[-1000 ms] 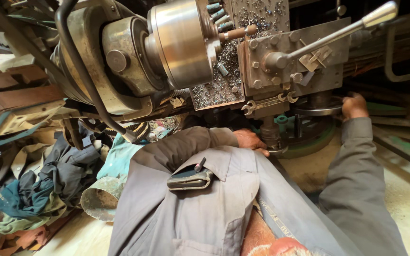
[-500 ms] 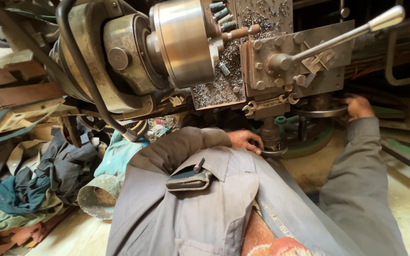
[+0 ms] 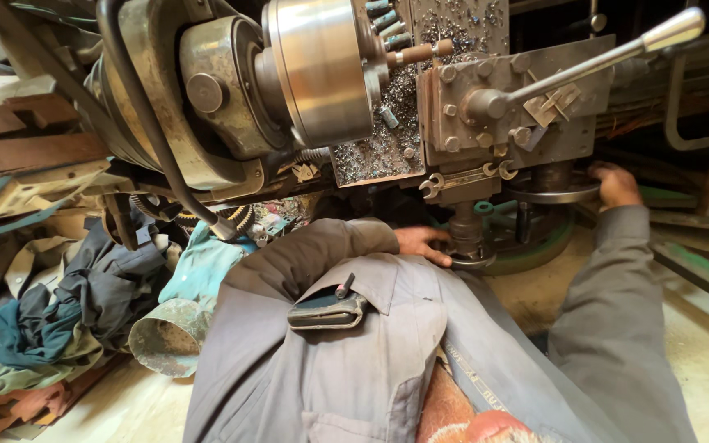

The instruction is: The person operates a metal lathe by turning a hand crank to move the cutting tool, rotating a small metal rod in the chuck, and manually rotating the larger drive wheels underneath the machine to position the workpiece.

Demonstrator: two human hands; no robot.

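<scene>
I face a lathe with a shiny steel chuck (image 3: 322, 70) and a grey carriage apron (image 3: 506, 115) strewn with metal chips. My left hand (image 3: 418, 243) reaches under the apron, fingers curled at a small round handwheel (image 3: 468, 256) on a dark shaft. My right hand (image 3: 617, 185), arm stretched out in a grey sleeve, grips the rim of the large flat handwheel (image 3: 553, 194) beneath the apron's right end. A long lever with a polished knob (image 3: 673, 29) sticks out up and to the right above that hand.
A dark case with a pen (image 3: 327, 309) is clipped to my grey chest pocket. A pile of rags and clothes (image 3: 59, 320) and a dented metal can (image 3: 170, 336) lie at the lower left. A black cable (image 3: 153, 139) hangs over the headstock. Green machine base (image 3: 535, 246) sits below.
Both hands stay on their handwheels. The left hand has shifted slightly left at the small wheel, and the view has drifted a little.
</scene>
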